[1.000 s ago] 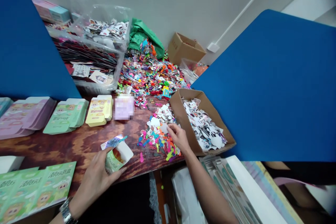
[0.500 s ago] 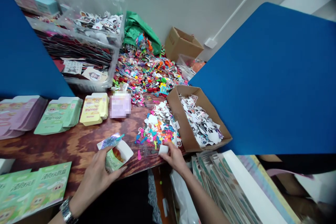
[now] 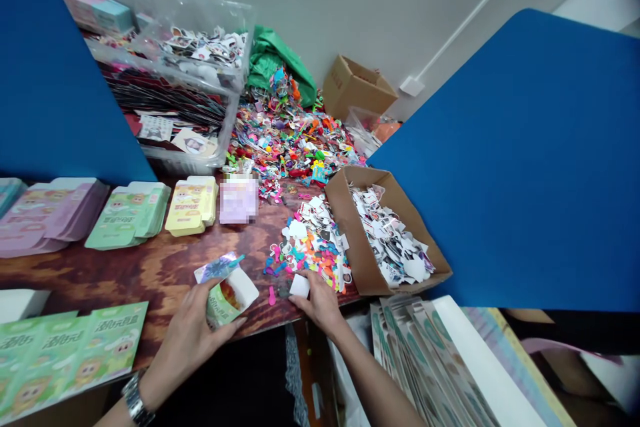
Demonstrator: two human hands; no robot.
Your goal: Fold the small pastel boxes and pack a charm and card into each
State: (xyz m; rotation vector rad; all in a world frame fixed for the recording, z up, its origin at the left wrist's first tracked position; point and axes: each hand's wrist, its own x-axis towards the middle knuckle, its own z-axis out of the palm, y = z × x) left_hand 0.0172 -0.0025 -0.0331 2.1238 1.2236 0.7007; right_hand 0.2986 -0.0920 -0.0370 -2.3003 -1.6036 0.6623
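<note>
Green box (image 3: 220,309), clasped within left grip (image 3: 189,322), white piece (image 3: 299,286), pinched in right grip (image 3: 323,305)

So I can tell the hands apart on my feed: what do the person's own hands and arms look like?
The left hand is ungloved, with a shiny silver-coloured metal link band around its wrist; whether watch or bracelet, I cannot tell. The right hand is ungloved too, and its wrist shows no band. No sleeve shows on either side.
</note>
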